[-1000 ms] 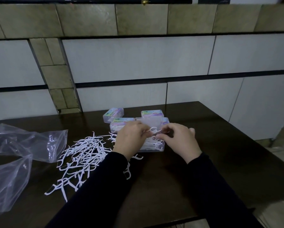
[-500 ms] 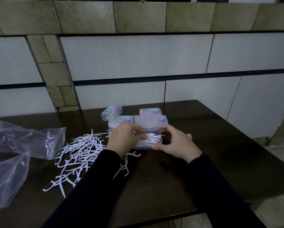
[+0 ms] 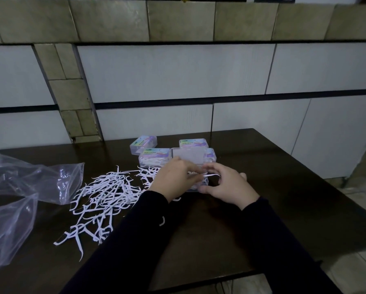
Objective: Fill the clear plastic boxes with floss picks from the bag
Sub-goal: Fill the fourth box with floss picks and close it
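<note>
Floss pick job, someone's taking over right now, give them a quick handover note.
Left hand pinches floss picks over the open box; right hand steadies that box.
Loose picks lie piled on the table, beside the emptied bags.
Closed boxes sit behind the open one; at least one holds picks.
Left: finish this box, close it, box the pile.

Dim indoor light, soft overall focus, wide-angle bowing at edges

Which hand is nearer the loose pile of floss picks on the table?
Left. The left hand sits at the right edge of the floss pick pile; the right hand is farther right, beyond the open box.
</note>
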A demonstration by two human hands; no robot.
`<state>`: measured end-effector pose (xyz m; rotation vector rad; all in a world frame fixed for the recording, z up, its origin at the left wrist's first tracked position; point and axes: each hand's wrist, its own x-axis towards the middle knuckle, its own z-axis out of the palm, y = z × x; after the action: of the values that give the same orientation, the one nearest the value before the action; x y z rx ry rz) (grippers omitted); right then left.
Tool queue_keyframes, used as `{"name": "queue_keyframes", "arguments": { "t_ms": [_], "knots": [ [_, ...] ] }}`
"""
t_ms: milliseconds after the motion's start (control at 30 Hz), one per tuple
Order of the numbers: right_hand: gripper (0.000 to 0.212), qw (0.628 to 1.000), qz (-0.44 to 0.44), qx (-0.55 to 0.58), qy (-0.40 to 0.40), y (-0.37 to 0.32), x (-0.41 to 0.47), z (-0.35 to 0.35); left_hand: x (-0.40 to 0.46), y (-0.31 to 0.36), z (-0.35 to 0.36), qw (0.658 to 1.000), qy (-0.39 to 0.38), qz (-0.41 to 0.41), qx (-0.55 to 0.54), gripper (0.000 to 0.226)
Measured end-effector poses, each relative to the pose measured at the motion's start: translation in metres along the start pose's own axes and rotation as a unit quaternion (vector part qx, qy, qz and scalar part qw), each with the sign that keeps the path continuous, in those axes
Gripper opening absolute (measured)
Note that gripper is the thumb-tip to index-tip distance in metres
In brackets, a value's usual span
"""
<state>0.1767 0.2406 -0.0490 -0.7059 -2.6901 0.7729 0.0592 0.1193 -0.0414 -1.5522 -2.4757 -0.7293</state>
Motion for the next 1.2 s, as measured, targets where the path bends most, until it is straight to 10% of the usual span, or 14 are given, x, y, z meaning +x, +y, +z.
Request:
{"name": "queue_keyframes", "arguments": {
  "t_ms": [600,867,1200],
  "knots": [
    [0.059,1.0,0.005,0.016,0.0,-0.001,0.0,0.0,0.009,0.009,0.006,0.999,0.023,0.02,0.013,0.017],
    [0.065,0.999,0.021,0.033,-0.008,0.002,0.001,0.002,0.001,-0.003,-0.011,0.976,0.08,-0.046,-0.198,0.005],
    [0.07,0.999,0.029,0.036,-0.006,0.0,0.001,0.001,-0.009,-0.011,-0.021,0.996,0.042,-0.075,-0.028,0.015]
  ]
}}
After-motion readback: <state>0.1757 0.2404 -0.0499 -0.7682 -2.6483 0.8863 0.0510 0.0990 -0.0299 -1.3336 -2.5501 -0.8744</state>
